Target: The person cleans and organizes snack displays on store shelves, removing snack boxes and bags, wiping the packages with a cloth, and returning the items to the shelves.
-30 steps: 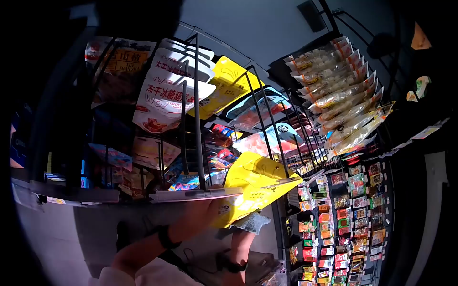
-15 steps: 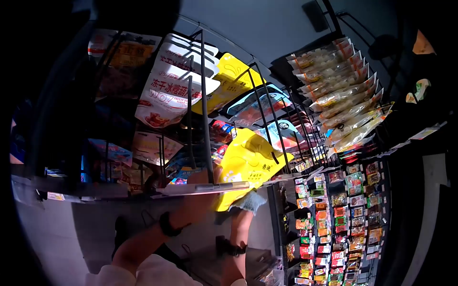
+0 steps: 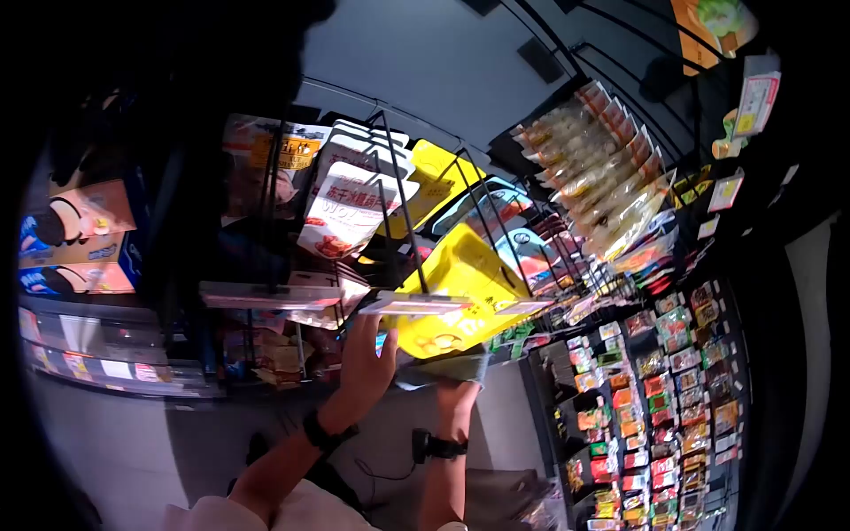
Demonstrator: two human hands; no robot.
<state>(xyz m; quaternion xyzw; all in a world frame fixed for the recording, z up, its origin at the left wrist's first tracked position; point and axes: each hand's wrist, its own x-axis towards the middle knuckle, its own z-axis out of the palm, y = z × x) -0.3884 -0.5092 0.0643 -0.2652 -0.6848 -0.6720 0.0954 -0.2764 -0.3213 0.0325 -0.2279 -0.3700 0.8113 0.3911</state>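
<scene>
1. Yellow pouch (image 3: 465, 274) first: it's tilted among the front ends of the black rack hooks, roughly mid-view. There's dark printing on its right side and pale printing lower down, but I can't read either reliably. A clear price-tag holder (image 3: 416, 303) crosses in front of it.
2. Left hand (image 3: 367, 367) is right by the pouch's lower-left edge. Fingers are up and fairly open, thumb spread away from them. Can't tell if they're touching the pouch.
3. Right hand (image 3: 456, 396) is mostly hidden at a gray cloth (image 3: 456, 367) just under the pouch, so I can't tell how far open its fingers are or what they've got. Both wrists wear something black.
4. Just behind and left, white pouches (image 3: 345, 208) hang in a row. The front one says "WO" in big letters, with red Chinese characters above that start 冻干冰糖. Red food picture at the bottom.
5. More yellow packaging (image 3: 434, 181) hangs beside those, then a light blue pouch (image 3: 524, 248) with a round black emblem, brand too small to read.
6. Farther right, clear packets (image 3: 593, 173) hang in a long stack, with colorful snack packs (image 3: 660, 389) below. Their labels are unreadable.
</scene>
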